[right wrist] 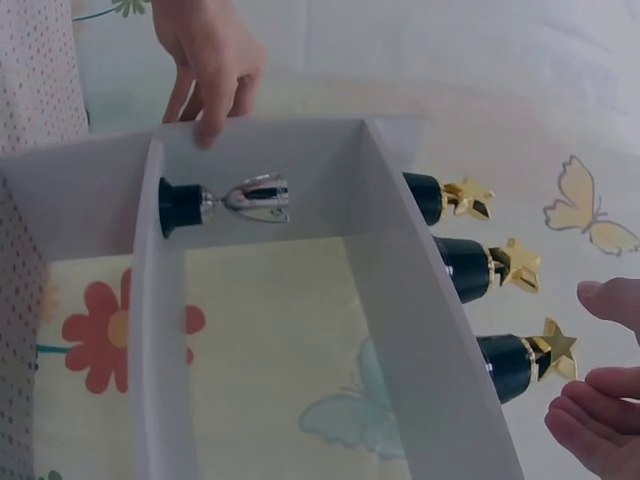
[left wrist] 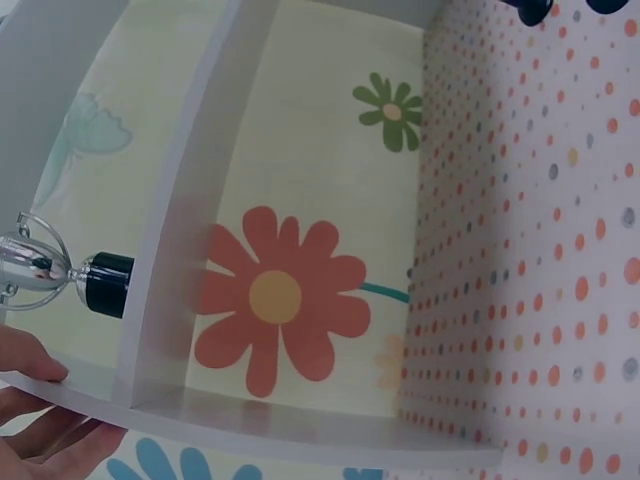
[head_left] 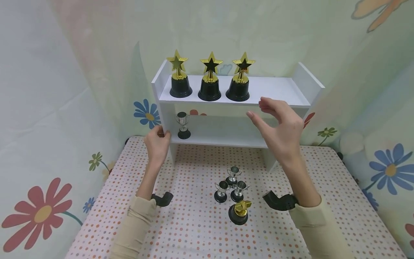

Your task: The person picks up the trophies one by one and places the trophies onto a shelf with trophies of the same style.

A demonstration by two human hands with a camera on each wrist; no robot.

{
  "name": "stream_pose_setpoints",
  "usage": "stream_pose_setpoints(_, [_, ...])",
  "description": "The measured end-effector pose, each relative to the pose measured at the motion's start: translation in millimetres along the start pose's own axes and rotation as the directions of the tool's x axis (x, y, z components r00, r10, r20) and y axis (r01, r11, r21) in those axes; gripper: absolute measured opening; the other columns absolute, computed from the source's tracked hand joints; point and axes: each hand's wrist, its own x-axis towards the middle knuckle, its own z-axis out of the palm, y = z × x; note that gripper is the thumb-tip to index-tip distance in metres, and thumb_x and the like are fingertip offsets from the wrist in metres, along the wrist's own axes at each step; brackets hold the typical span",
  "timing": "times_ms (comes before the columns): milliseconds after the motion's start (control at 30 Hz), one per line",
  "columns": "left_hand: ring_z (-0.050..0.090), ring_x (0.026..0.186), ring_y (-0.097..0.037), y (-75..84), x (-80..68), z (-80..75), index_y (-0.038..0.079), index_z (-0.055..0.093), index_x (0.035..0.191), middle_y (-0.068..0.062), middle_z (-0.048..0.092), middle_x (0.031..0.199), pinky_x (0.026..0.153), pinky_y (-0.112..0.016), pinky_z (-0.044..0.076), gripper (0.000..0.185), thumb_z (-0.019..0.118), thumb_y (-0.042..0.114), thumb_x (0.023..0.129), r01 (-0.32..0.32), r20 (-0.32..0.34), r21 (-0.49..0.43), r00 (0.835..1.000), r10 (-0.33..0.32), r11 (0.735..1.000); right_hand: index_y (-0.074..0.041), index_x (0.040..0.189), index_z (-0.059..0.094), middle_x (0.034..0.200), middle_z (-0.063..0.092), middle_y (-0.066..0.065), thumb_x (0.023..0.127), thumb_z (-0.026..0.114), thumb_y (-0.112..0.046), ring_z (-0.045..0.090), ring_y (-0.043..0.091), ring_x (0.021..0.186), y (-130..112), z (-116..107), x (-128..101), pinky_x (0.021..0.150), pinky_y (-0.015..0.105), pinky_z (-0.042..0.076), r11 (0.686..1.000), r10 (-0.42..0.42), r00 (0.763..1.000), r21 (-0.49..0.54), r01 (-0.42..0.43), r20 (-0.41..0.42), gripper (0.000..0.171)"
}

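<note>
The left grip pinches the left side wall of the white shelf; the right grip hovers with fingers apart before its top board. The shelf stands on the tabletop, long axis left-right. Three star trophies stand upright on top, one silver cup below.

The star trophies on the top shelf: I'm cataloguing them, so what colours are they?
Gold stars on black bases, clearest in the head view: star trophies on the white shelf.
</note>
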Motion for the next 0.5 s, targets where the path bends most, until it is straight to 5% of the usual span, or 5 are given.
stream_pose_setpoints(200, [0.074, 0.085, -0.036, -1.3, -1.6, 2.0, -0.007, 0.072, 0.103, -0.024, 0.075, 0.098, 0.071, -0.046, 0.061, 0.015, 0.064, 0.002, 0.095, 0.012, -0.004, 0.004, 1.0, -0.012, 1.0, 0.006, 0.116, 0.073, 0.111, 0.075, 0.017, 0.081, 0.085, 0.001, 0.066, -0.006, 0.104, 3.2, -6.1, -29.8, 0.098, 0.016, 0.05, 0.998, -0.063, 0.998, 0.027, 0.063, 0.002, 0.038])
stream_pose_setpoints(500, [0.074, 0.085, -0.036, 2.1, 0.2, 2.5, -0.008, 0.071, 0.105, -0.025, 0.074, 0.098, 0.072, -0.046, 0.062, 0.016, 0.063, 0.0, 0.095, -0.004, -0.004, 0.025, 1.0, 0.004, 1.0, 0.006, 0.113, 0.073, 0.108, 0.076, 0.018, 0.074, 0.086, 0.008, 0.066, -0.005, 0.105, 20.1, -6.7, -73.3, 0.097, 0.014, 0.048, 0.997, -0.072, 0.997, 0.013, 0.072, 0.041, 0.041])
